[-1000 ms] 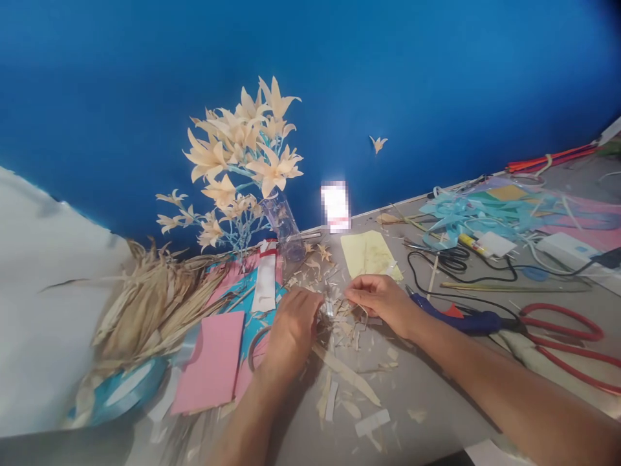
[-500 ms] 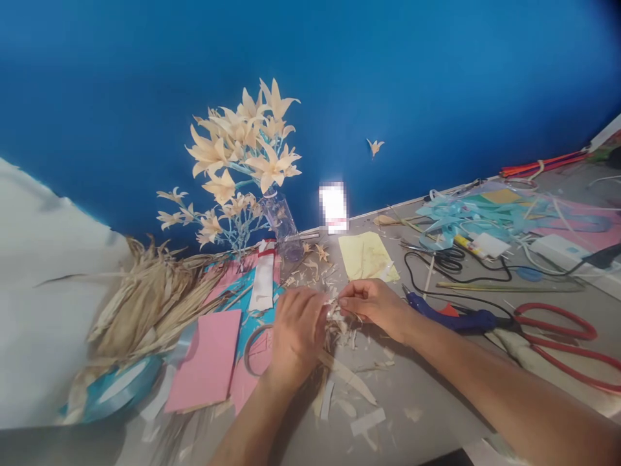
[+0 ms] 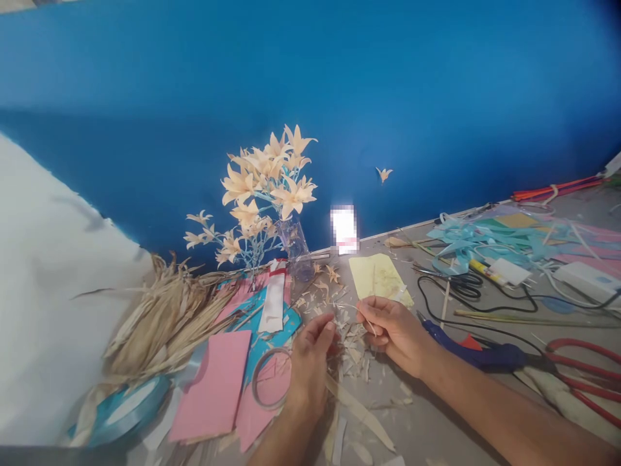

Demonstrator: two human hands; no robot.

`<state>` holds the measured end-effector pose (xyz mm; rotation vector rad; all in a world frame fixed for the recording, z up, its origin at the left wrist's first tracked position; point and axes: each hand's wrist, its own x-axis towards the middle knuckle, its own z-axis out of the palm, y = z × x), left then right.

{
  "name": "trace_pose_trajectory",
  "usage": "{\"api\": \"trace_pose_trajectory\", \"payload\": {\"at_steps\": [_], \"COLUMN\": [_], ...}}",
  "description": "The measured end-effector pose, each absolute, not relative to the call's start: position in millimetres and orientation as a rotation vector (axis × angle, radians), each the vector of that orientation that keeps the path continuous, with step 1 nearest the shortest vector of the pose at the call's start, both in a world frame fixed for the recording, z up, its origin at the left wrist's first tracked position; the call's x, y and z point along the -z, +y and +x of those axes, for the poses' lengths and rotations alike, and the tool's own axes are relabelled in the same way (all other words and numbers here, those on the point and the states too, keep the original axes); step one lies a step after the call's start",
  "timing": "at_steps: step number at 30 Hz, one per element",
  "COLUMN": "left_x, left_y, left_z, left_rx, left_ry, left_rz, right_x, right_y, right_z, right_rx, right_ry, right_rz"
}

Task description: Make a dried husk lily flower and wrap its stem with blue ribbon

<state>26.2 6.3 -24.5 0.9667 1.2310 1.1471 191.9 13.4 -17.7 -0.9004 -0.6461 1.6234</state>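
Observation:
My right hand (image 3: 395,333) pinches a thin white strand (image 3: 353,307) between thumb and fingertips. The strand curves out to the left and a short end hangs below the fingers. To its left, my left hand (image 3: 313,362) is closed with the thumb against the curled fingers; what they hold, if anything, is hidden. Pale cut scraps (image 3: 356,356) lie on the table between and below both hands. Behind them rests a yellow paper sheet (image 3: 376,275). A tape roll (image 3: 259,388) lies just left of my left wrist.
Cream flowers (image 3: 272,168) stand in a clear bottle (image 3: 297,252) by the blue wall. Dried husks (image 3: 165,317), pink paper (image 3: 213,382) and a blue ribbon roll (image 3: 126,408) lie left. On the right are a blue glue gun (image 3: 470,349), red-handled scissors (image 3: 582,353) and black cable (image 3: 514,304).
The white strand now shows stretched out from my right hand. My left hand has turned, bringing its thumb into view. The camera view has tilted up and shifted left.

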Motion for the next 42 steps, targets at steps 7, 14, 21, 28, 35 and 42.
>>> {"api": "trace_pose_trajectory", "payload": {"at_steps": [7, 14, 21, 28, 35, 42], "left_x": [27.2, 25.7, 22.1, 22.4, 18.8, 11.6], "left_y": [4.5, 4.9, 4.8, 6.9, 4.6, 2.1], "left_z": [29.8, 30.2, 29.0, 29.7, 29.6, 29.3], "left_rx": [-1.162, -1.136, -1.083, -1.081, -1.079, -1.151], "left_ry": [1.129, 1.067, 0.950, 0.949, 1.034, 1.123], "left_rz": [1.099, 1.112, 1.102, 0.873, 1.103, 1.226], "right_x": [19.6, 16.5, 13.6, 15.4, 10.8, 14.1], "right_y": [4.1, 0.2, 0.2, 1.4, 0.8, 1.8], "right_z": [187.1, 184.5, 187.6, 189.1, 192.2, 192.7], "right_rx": [-1.650, -1.758, -1.829, -1.860, -1.828, -1.821], "right_ry": [-0.960, -1.063, -1.082, -1.091, -1.228, -1.246], "right_rz": [-1.088, -1.107, -1.092, -1.056, -1.017, -1.088]}}
